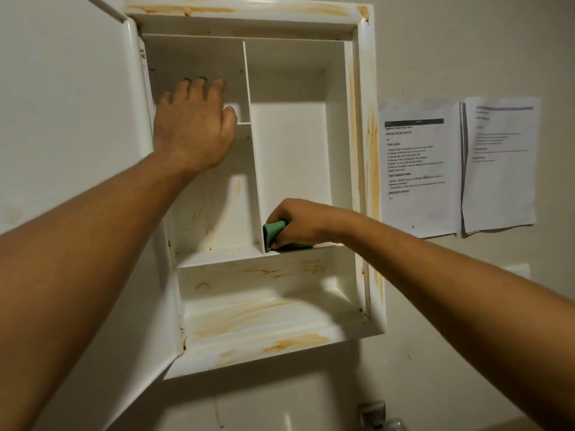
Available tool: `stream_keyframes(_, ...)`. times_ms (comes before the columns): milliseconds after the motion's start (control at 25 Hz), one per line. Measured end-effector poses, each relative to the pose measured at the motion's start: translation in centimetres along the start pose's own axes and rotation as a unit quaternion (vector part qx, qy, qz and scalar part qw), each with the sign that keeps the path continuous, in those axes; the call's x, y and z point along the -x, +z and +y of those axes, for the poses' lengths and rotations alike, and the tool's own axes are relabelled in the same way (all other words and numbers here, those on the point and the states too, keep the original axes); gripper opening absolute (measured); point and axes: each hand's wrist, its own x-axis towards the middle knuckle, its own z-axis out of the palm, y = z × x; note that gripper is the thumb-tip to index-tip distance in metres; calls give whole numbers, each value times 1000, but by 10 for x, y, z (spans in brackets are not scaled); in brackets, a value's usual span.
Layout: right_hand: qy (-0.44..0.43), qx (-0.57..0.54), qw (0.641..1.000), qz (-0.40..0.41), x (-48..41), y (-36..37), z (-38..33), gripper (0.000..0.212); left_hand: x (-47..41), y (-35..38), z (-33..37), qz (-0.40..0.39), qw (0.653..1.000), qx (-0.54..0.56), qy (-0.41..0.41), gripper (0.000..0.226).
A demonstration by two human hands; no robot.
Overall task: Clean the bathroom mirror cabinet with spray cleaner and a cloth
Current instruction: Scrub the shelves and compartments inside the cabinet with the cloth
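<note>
The white wall cabinet point(364, 126) stands open, its shelves bare and streaked with orange-brown stains. Its door point(68, 113) is swung out to the left. My right hand point(298, 222) grips a folded green cloth point(273, 231) and holds it against the shelf in the bottom left corner of the tall right compartment, beside the vertical divider point(252, 144). My left hand point(194, 122) reaches into the upper left compartment, fingers straight and spread against its back wall, thumb near the small shelf. No spray bottle is in view.
Two sets of printed paper sheets point(418, 169) point(499, 163) hang on the wall right of the cabinet. A metal fitting point(378, 415) shows at the bottom edge below the cabinet. The lower shelf point(255, 318) carries heavy orange streaks.
</note>
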Motion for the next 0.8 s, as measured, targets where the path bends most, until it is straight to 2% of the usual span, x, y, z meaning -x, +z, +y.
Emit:
stream_keyframes(120,-12,15,1000,8,2,-3,2,20,0,3,0,6,1000,2,-1,64)
stream_keyframes(240,15,40,995,91,-17,17,4,14,0,3,-2,4,1000,6,6,63)
stream_keyframes(360,29,156,971,178,-30,32,4,11,-1,5,-4,7,1000,2,3,62)
stream_keyframes(440,20,178,963,203,-29,39,3,13,-1,5,-3,5,1000,0,4,62)
stream_keyframes(520,32,136,974,177,-27,37,2,13,-2,2,-3,-4,1000,3,5,63)
stream_keyframes(600,41,68,992,101,-28,23,3,13,-1,2,-3,-6,1000,4,6,64)
stream_keyframes(680,35,64,997,21,-33,8,1,29,-1,2,-3,-1,1000,8,7,63)
stream_keyframes(760,29,108,994,17,-36,3,-2,40,-2,3,-2,5,1000,8,8,63)
stream_keyframes(800,18,141,989,46,-37,6,-2,36,-2,4,-2,8,1000,6,7,64)
